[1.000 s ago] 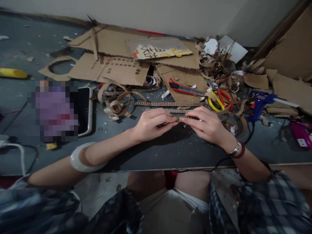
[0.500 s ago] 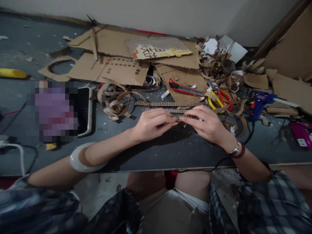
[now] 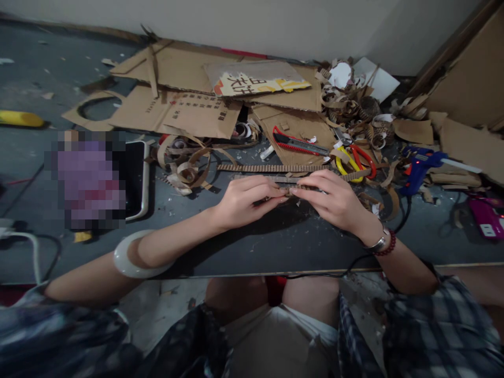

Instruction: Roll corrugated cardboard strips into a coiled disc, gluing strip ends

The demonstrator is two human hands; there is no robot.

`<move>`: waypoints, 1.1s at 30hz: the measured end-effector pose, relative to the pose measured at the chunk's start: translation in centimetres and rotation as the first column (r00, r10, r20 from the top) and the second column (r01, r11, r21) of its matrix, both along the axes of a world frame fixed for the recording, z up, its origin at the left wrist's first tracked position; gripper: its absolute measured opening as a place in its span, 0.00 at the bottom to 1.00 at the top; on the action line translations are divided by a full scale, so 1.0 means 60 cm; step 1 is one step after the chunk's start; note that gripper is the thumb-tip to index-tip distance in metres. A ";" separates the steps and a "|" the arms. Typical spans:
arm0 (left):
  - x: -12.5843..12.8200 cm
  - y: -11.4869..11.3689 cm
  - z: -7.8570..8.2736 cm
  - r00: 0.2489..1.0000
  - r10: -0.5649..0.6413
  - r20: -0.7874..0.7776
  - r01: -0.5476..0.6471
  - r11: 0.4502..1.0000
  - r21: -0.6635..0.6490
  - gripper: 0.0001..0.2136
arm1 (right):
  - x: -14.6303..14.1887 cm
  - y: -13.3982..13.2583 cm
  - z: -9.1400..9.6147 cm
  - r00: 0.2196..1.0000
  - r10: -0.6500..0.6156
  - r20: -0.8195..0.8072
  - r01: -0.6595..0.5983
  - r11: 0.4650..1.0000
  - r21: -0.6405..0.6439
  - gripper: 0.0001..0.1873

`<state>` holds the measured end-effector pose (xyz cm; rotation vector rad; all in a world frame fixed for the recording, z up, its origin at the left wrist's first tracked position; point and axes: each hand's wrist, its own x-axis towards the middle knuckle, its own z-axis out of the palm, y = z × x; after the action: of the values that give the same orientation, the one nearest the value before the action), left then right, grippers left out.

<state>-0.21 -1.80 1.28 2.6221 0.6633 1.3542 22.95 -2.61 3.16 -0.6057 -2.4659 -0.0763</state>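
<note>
My left hand [image 3: 250, 202] and my right hand [image 3: 334, 199] meet above the dark table, and both pinch a narrow strip of corrugated cardboard [image 3: 299, 179] between fingers and thumbs. The strip's right end sticks out past my right hand, close to a pair of yellow-and-red scissors [image 3: 352, 164]. Just beyond my fingers, a longer corrugated strip [image 3: 271, 168] lies flat on the table. Part of the held strip is hidden by my fingers.
A red utility knife [image 3: 300, 144] lies on cardboard sheets [image 3: 189, 107] at the back. Curled cardboard offcuts [image 3: 187, 170] sit left of my hands. A blue glue gun [image 3: 419, 165] lies at right, a tablet [image 3: 136, 178] at left, beside a pixelated patch.
The right end of the held strip has swung slightly upward, and my right hand has shifted a little up the table. The other objects stay in place.
</note>
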 end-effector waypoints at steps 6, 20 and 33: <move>-0.002 0.001 0.000 1.000 0.008 -0.006 -0.008 1.000 0.009 0.02 | 0.003 -0.002 0.006 0.999 -0.048 0.008 0.048 0.999 -0.003 0.17; -0.006 0.001 -0.001 0.999 0.035 -0.024 -0.037 0.997 -0.065 0.03 | -0.033 -0.179 0.152 0.942 -0.225 -0.251 0.089 0.883 -0.460 0.11; -0.006 -0.001 -0.001 0.998 0.054 -0.021 -0.055 0.997 -0.045 0.03 | -0.019 -0.185 0.112 0.986 -0.049 -0.159 -0.001 0.954 -0.301 0.14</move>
<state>-0.56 -1.85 1.25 2.6031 0.7643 1.3129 21.80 -13.73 9.91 -0.7393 -2.3248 0.3333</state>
